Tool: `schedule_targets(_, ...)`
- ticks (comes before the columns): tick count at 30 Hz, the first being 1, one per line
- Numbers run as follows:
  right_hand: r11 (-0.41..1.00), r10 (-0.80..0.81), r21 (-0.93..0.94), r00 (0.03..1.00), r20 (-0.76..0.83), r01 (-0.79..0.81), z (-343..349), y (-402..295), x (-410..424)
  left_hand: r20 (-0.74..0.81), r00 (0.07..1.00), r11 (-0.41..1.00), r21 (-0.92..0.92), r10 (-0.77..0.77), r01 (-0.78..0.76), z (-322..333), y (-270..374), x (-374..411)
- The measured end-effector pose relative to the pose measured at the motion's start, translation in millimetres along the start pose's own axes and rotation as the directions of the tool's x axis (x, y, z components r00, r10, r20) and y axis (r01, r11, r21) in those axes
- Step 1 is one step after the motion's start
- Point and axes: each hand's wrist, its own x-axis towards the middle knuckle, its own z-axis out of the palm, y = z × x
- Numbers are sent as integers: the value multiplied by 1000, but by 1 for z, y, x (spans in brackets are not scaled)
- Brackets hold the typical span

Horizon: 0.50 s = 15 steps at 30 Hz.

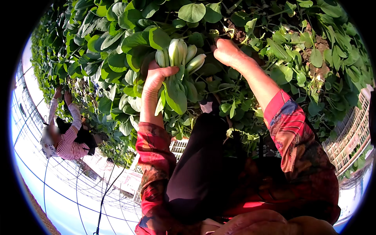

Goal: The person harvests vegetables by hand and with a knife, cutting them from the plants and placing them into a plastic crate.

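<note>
My left hand point(156, 75) is closed around several heads of bok choy point(178, 52). Their pale, trimmed-looking stem bases point up and to the right, and the green leaves hang below my thumb. To the right of the bunch, my right hand point(226, 52) reaches down among low leaves with its fingers curled. The fingertips are in shadow, so whether they hold anything is hidden. Yellowed stalks point(229, 30) lie on the soil just beyond that hand.
Dense standing bok choy point(117, 38) fills the left and far side. Sparser plants with bare soil point(318, 47) lie to the right. Plastic crates point(349, 135) stand at the right and behind my left forearm. Another person point(72, 139) bends over the plants at far left.
</note>
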Motion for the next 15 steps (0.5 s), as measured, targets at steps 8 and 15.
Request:
schedule_targets(8, 996, 61, 68, 990, -128, -53, 11, -2, -9, -25, 998, 999, -18, 49, -49, 6, -10, -2)
schedule_targets(15, 991, 57, -120, 997, -42, -62, -11, -25, -4, -20, 998, 996, -69, 57, -58, 6, -10, -4)
